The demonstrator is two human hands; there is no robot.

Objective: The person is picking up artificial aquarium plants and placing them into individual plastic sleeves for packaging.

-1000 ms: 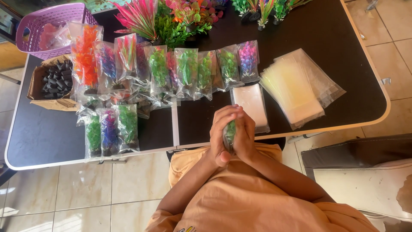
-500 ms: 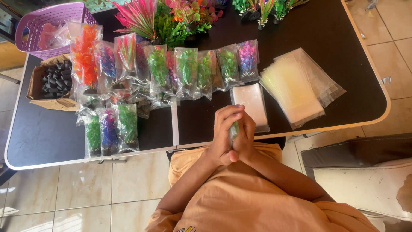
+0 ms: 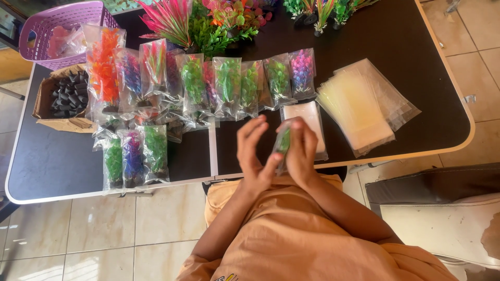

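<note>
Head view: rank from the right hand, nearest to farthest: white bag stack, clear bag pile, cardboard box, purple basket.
Measured from the right hand:
1. White bag stack, just beyond the fingers.
2. Clear bag pile, to its right on the table.
3. Cardboard box, far left.
4. Purple basket, far left corner, behind the box.

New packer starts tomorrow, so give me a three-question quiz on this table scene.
1. True or false: the cardboard box holds dark pieces.
2. What is between the left hand and right hand? A) scissors B) a green plant in a clear bag C) a basket
3. Fill in: the stack of empty clear bags lies to the ___ of the bagged plants.

Key: 1 true; 2 B; 3 right.
</note>
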